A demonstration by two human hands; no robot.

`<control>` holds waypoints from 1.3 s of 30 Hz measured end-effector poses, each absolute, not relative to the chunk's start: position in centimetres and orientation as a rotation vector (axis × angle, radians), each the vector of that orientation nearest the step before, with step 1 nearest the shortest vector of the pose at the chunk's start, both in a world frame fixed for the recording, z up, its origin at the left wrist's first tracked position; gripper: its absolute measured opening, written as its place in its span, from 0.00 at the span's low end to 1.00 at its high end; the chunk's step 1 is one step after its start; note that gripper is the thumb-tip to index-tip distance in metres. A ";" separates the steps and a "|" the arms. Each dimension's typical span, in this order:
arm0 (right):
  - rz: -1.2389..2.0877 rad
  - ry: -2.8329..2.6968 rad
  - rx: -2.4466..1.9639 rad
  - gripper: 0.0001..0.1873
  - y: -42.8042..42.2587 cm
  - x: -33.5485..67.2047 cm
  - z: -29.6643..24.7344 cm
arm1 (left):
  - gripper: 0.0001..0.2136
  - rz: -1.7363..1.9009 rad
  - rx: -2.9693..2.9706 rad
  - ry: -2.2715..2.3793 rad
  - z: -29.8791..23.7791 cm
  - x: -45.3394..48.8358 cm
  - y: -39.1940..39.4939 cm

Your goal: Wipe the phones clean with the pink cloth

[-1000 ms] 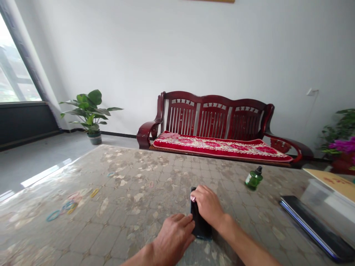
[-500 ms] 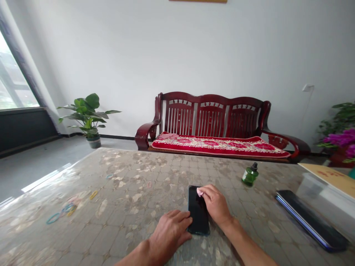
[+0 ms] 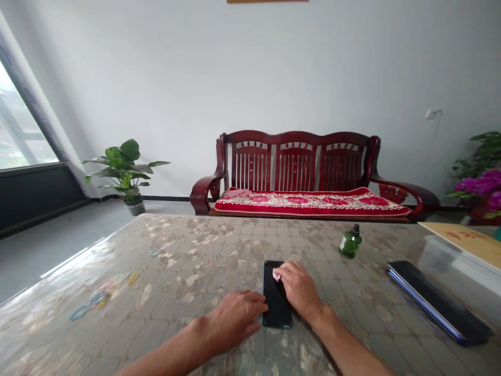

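Observation:
A black smartphone [image 3: 278,308] lies flat on the table, screen up and dark. My right hand [image 3: 299,290] pinches a small, pale pink wad of cloth or tissue [image 3: 276,274] against the upper part of the screen. At the phone's left edge is my left hand [image 3: 240,316], its fingers extended and the fingertips at or just touching that edge. The left thumb points toward the phone's lower corner, a little apart from it. A small green bottle [image 3: 350,243] with a black cap stands upright beyond my right hand.
Stacked dark phones or tablets [image 3: 434,303] lie at the right, beside a clear plastic box [image 3: 450,256] with a tan card [image 3: 465,240] on top. Colourful rubber bands [image 3: 94,300] are scattered at the left. Behind the table [image 3: 164,324] stands a red wooden bench [image 3: 297,162].
The wad in my right hand has slid slightly down the phone's screen. My left hand has shifted a little left, its thumb drawing away from the phone. The camera's view has tilted slightly.

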State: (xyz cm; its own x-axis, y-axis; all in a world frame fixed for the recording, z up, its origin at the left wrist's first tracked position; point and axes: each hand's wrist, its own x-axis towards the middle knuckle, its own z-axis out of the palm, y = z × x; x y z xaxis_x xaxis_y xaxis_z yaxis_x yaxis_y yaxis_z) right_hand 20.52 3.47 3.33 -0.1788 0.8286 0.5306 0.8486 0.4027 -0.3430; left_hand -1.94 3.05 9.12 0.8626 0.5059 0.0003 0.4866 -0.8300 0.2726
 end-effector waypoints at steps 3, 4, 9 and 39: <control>-0.048 -2.000 -1.423 0.13 3.5 20.5 3.3 | 0.13 0.193 2.751 0.878 9.3 -1.7 4.8; -0.049 -2.000 -1.414 0.13 3.5 20.5 3.3 | 0.16 0.274 2.738 0.943 9.3 -1.6 5.7; -0.060 -2.006 -1.326 0.14 3.7 20.6 3.3 | 0.32 0.342 2.853 0.772 9.1 0.3 10.7; -0.042 -2.127 -1.492 0.12 2.0 19.5 4.9 | 0.36 -0.156 2.774 1.031 9.4 -1.6 11.4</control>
